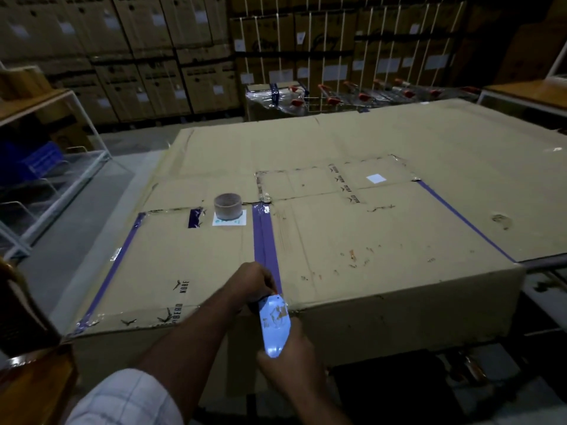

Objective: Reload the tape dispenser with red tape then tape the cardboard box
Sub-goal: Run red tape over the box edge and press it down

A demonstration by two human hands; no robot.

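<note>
Large flat cardboard box (352, 240) filling the middle of the view, flaps closed, contents hidden. Down the box's centre seam, a strip of tape (264, 240), purplish in this dim light, running from the middle of the lid to the near edge. More of the same tape along the left edge and along the right edge of the lid. Left of the centre strip, near the far end of it, an empty cardboard tape core (227, 205) standing upright on a small white label (230, 221). At the near edge of the box, right where the centre strip ends, the tape dispenser (274, 325), pale and shiny, tilted with its head against the box corner and its handle pointing down and toward the camera. Right hand (290, 360) wrapped closed around the lower part of the dispenser, below the box's top edge. Left hand (251, 282) resting on the lid just beside the strip's near end, fingers curled at the dispenser's head; whether pinching tape or only pressing down, impossible to tell. Checked sleeve (125, 400) on the left arm, low in the view. Behind the box, a row of shopping carts (368, 93) with red handles, and behind those, stacked cartons (153, 56) against the wall.
</note>
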